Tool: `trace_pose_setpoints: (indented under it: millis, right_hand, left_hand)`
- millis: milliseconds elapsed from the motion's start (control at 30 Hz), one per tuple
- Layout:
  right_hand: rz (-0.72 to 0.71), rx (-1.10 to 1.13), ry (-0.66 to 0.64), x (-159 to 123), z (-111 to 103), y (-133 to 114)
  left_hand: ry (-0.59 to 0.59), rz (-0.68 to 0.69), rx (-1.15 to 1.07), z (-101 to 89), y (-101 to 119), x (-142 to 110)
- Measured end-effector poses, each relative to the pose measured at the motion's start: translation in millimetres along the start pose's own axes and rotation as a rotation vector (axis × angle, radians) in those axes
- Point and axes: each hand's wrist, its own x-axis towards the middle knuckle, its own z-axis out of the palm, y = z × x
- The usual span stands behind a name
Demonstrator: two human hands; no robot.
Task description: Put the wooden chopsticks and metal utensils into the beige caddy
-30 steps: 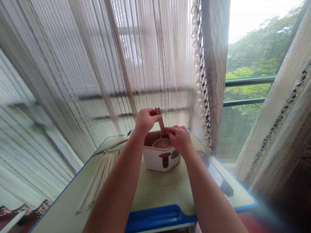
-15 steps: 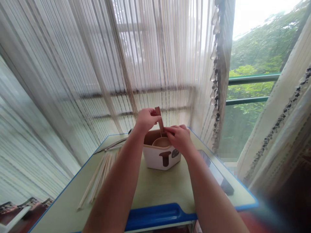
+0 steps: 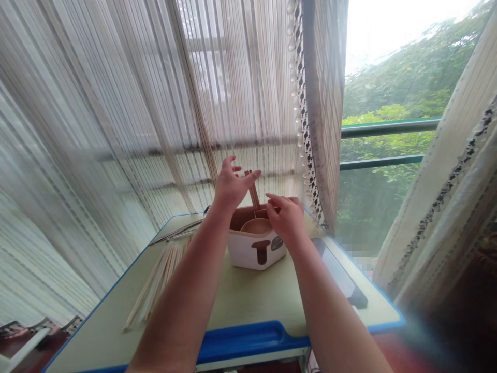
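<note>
A white box with a brown inside (image 3: 243, 254) stands on the table, a dark T-shaped mark on its front. A round tan piece (image 3: 257, 226) shows within it. Several brown chopsticks (image 3: 254, 196) stand upright at the back of the box, slightly fanned at the top. My left hand (image 3: 230, 185) is beside their upper ends, fingers spread and holding nothing. Over the right rim of the box is my right hand (image 3: 288, 216), its thumb and fingers apart, near the chopsticks' lower part. Their bottom ends are hidden inside the box.
Several pale wooden sticks (image 3: 155, 285) lie at the left on the pale green table (image 3: 252, 300), which has a blue edge. Thin metallic-looking sticks (image 3: 180, 229) lie behind them. A dark flat tablet-like object (image 3: 344, 274) rests at the right. Sheer curtains (image 3: 155, 103) hang behind.
My left hand has let go of the brown chopsticks and opened. The fingers of my right hand have lifted away from them. The chopsticks now spread a little at the top.
</note>
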Motion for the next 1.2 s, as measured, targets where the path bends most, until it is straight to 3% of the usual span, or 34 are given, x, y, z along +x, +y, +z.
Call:
trace_pose_setpoints:
  millis: [133, 467, 667, 767, 933, 1067, 1200]
  right_hand:
    - [-0.057, 0.032, 0.164, -1.3, -3.3, -4.2]
    - [-0.174, 0.208, 0.22, -2.7, 0.8, -7.7]
    - [-0.412, 0.314, 0.253, -15.8, -5.8, -25.4]
    - [-0.566, 0.337, 0.087, -34.7, -5.0, -40.7]
    - [-0.774, 0.33, -0.452, -83.1, 21.8, -74.0]
    - [-0.908, 0.284, -0.787, -116.5, 50.1, -90.4]
    - [-0.956, 0.322, -0.876, -129.5, 62.0, -93.1]
  left_hand:
    - [0.168, 0.11, -0.03, -10.3, 17.6, -6.0]
    - [0.127, 0.176, -0.029, -18.2, 47.1, -15.0]
    - [0.214, 0.074, -0.129, -40.5, 39.8, -12.2]
    - [0.287, 0.02, -0.155, -57.5, 36.3, -15.5]
    - [0.446, -0.05, -0.092, -97.4, 17.9, -27.2]
    - [0.445, -0.115, 0.049, -126.7, -27.7, -58.2]
    - [0.371, -0.149, 0.329, -142.1, -78.1, -109.4]
